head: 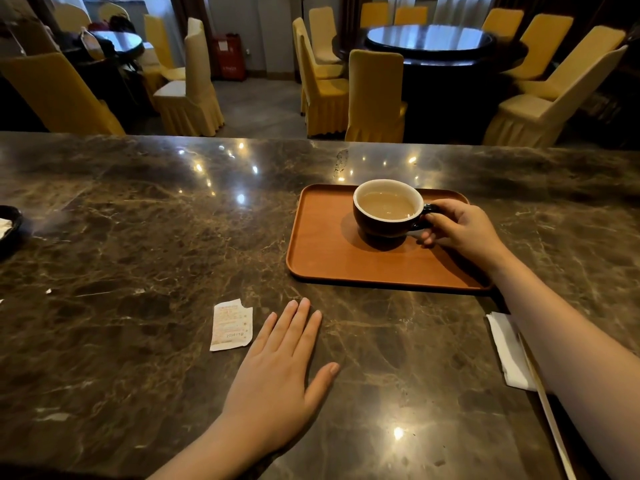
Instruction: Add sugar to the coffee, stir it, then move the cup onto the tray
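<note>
Cup (388,209): dark outside, pale inside, filled with light brown coffee; upright on the tray, toward its far right part, handle pointing right.
Tray (318,251): orange-brown, rectangular with rounded corners, flat on the marble counter; bare apart from the cup.
Right hand (464,230): reaching in over the tray's right edge, fingers closed around the cup's handle, thumb on top; forearm crossing the tray's near right corner.
Left hand (277,368): flat on the counter, palm down, fingers straight and slightly spread, gripping nothing; near side of the tray, apart from it.
Sugar packet (231,325): white, torn open at its top right corner, lying flat just left of the left hand's fingers.
Napkin (509,351): white, folded, on the counter under the right forearm, partly hidden by it.
Stirrer (550,410): thin pale stick lying beside the napkin, running toward the near edge.
Counter (138,220): dark brown marble, glossy, dotted with light reflections.
Dark dish (8,226): at the far left edge, mostly cut off.
Background: yellow-covered chairs (375,95) around a dark round table (431,41).
</note>
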### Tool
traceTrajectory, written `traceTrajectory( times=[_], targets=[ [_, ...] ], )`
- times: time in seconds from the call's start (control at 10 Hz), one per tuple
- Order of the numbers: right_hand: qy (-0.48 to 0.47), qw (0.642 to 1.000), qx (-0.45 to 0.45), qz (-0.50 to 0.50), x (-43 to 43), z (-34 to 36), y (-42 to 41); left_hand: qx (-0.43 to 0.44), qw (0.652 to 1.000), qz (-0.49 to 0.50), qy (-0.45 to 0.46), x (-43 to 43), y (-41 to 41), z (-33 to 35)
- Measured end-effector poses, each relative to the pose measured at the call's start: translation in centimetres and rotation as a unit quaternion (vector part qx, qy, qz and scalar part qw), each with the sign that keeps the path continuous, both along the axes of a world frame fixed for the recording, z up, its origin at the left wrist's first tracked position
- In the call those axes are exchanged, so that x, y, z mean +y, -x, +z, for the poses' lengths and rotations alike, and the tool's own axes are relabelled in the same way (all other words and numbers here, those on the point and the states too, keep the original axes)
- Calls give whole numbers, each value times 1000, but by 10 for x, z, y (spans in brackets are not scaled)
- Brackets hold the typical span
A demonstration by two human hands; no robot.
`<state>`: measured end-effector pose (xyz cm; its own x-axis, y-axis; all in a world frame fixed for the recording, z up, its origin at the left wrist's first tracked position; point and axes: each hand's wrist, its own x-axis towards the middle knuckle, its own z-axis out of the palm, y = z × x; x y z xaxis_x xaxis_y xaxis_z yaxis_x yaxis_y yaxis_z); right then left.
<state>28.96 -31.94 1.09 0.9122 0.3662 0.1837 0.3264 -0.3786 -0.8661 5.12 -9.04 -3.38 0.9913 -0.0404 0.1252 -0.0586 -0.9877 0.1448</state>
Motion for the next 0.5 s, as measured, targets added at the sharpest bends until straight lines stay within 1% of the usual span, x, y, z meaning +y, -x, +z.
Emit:
traceTrajectory(
  times=[0.3,0.5],
  targets=[
    [-36,999,40,-9,0,2,5,-7,1000,0,6,0,-1,0],
    [-21,997,71,-10,0,11,11,-28,999,-1,16,0,-1,-1]
  ],
)
